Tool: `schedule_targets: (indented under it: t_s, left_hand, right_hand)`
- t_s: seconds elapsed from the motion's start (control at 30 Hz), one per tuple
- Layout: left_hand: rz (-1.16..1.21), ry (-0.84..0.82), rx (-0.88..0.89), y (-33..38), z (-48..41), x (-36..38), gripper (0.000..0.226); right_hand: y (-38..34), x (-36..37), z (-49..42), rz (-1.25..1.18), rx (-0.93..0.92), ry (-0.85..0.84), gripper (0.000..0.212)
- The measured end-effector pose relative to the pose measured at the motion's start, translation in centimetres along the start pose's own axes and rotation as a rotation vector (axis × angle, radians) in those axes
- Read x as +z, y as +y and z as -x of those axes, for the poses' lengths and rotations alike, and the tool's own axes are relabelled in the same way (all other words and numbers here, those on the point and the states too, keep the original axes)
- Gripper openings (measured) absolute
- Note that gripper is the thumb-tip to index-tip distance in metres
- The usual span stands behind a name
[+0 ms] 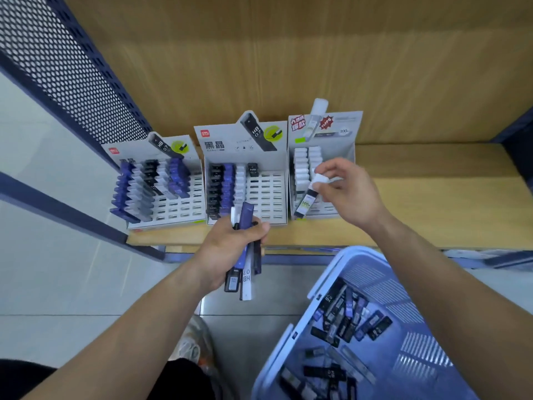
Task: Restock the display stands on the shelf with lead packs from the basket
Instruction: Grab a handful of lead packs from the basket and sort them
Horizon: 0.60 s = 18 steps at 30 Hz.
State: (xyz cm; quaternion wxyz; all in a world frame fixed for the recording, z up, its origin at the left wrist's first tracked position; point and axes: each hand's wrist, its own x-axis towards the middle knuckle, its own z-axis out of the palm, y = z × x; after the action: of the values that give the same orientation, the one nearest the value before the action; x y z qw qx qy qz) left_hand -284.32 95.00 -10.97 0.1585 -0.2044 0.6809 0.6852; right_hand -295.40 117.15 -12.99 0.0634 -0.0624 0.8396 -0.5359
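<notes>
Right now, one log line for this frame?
left hand: holds bundle of lead packs | right hand: pinches white-capped pack at right stand | basket: packs inside

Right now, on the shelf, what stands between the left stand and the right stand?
The middle stand, its left columns filled with black, blue and white packs, fills the gap between left stand and right stand. The head view shows it.

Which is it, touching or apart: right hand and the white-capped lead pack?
Touching. The head view shows the right hand pinching the lead pack by its white cap, above the right display stand.
</notes>
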Motion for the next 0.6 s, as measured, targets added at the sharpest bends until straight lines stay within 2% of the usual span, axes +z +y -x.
schedule_targets:
  t_s: [0.17, 0.43, 0.6]
  left_hand:
    - [0.044, 0.006, 0.002, -0.3, 0.2, -0.6, 0.009]
    - [0.044, 0.005, 0.030, -0.5, 0.0, -1.4, 0.010]
    - [0.024, 0.013, 0.061, -0.6, 0.0, -1.6, 0.010]
  right_hand:
    - [0.2, 1.2, -0.9, 0.186, -0.104, 0.012, 0.011]
    - [0.9, 1.1, -1.2, 0.301, -0.137, 0.010, 0.008]
    - [0.8, 1.2, -1.1, 0.360, -0.243, -0.015, 0.010]
